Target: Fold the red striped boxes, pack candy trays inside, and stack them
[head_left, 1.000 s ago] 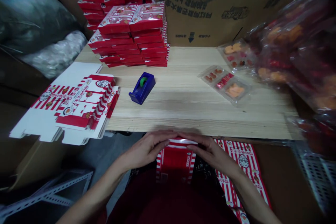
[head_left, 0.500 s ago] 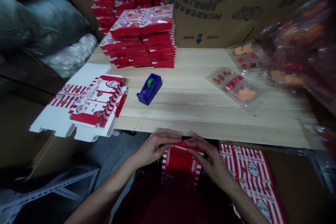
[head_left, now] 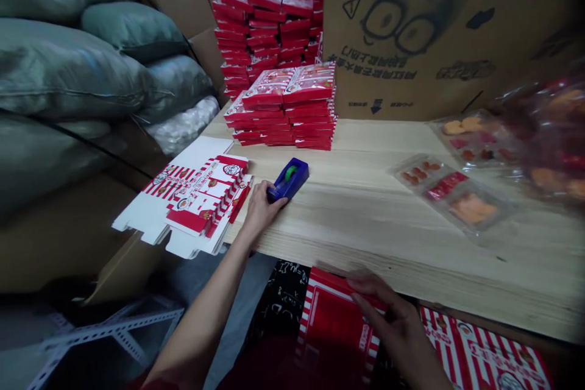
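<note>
The left grip (head_left: 260,210) is curled, its fingers (head_left: 274,195) closed against the near end of a blue tape dispenser (head_left: 289,179). The dispenser, with a greenish roll in it, sits on the wooden surface (head_left: 388,237) near its front edge. The right grip (head_left: 388,311) is blurred, its fingers loosely spread over the top edge of a red-and-white box (head_left: 333,332), which is below the front edge of the surface. I cannot tell whether that grip is pinching the edge. Just right of the box lies a flat printed red-and-white carton (head_left: 484,347).

Left of the dispenser and almost touching it, a pile of flat red-and-white cartons (head_left: 201,201) lies at the end of the surface. Behind the dispenser rise stacks of red boxes (head_left: 283,106). Two clear plastic trays (head_left: 452,195) of orange and red pieces lie to the right, near a blurred plastic bag (head_left: 548,140). A large cardboard box (head_left: 434,30) stands behind the surface, and grey-green sacks (head_left: 68,61) are piled on the left.
</note>
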Motion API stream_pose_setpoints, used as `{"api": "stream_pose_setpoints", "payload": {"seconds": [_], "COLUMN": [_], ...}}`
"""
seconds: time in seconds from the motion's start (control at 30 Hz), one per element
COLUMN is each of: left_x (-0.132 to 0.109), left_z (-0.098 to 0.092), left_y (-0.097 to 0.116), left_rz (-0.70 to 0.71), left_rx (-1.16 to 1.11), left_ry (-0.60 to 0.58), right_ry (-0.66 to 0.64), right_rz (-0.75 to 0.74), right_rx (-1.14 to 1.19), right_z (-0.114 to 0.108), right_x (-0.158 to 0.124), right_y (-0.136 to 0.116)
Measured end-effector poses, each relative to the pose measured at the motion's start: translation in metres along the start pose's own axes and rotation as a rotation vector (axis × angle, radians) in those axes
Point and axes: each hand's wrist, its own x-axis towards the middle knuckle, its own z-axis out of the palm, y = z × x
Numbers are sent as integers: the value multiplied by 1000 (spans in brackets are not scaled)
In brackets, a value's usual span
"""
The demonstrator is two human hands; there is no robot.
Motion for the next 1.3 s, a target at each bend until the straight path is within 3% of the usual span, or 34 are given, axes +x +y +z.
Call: {"api": "stream_pose_setpoints", "payload": {"seconds": [0.13, 0.33, 0.47, 0.67, 0.83, 0.9, 1.0, 1.07, 1.17, 1.23, 1.3], "left_x": [15, 28, 17, -13, -29, -39, -68, -97, -145, -172, -190], "left_z": [-8, -6, -13, -22, -18, -21, -24, -21, -9, 3, 15], "left_y": [2, 13, 11, -11, -21, -11, 26, 59, 101, 115, 119], "left_rz": [-50, -91, -148, -175, -120, -97, -69, -73, -242, -365, -439], "left_rx": [-172, -409, -526, -617, -519, -470, -446, -485, -607, -708, -791], "left_ry": [-86, -28, -11, -28, 87, 152, 173, 91, -97, -205, -231], "right_ry": [0, -23, -5, -22, -34, -7, 30, 12, -43, -70, -84], "right_rz": [-23, -78, -70, -72, -109, -128, -155, -156, -140, -143, -158], "right_rx": [-4, -35, -56, -76, -99, -101, -100, -110, -157, -190, -203], "right_z": [2, 4, 3, 3, 3, 4, 8, 11, 14, 15, 16], "right_x": [2, 1, -3, -2, 0, -2, -6, -6, -5, -5, -7], "right_y": [-6, -14, -12, -8, -7, -9, -18, -28, -41, -48, -51]}}
